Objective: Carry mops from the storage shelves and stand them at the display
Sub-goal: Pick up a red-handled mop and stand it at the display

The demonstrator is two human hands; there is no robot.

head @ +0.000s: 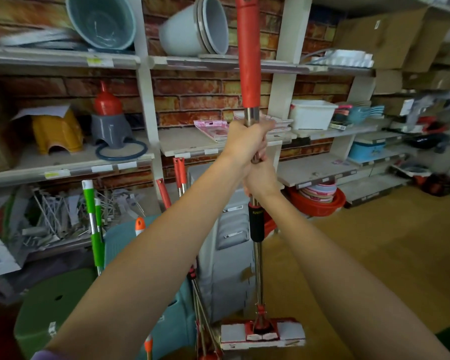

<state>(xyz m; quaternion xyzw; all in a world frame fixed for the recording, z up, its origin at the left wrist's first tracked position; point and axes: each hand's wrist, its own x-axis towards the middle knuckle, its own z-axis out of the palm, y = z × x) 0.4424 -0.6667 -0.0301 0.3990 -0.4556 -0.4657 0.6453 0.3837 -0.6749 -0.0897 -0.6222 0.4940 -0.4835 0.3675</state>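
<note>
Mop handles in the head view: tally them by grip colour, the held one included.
Red: 4, the held mop plus the leaning red handles
Green: 2, the green handles
Orange-tipped: 2, the orange-tipped handles
Total: 8

Two bare forearms in view, no sleeves over them. Left hand [240,141] and right hand [261,181] bare: no gloves, rings, watch or bracelet seen. Wrists plain. Scrap of purple cloth [46,355] at bottom edge by left arm near elbow, likely sleeve hem; too little shown to tell garment. Right arm bare down to frame edge. Rest of body out of sight.
</note>
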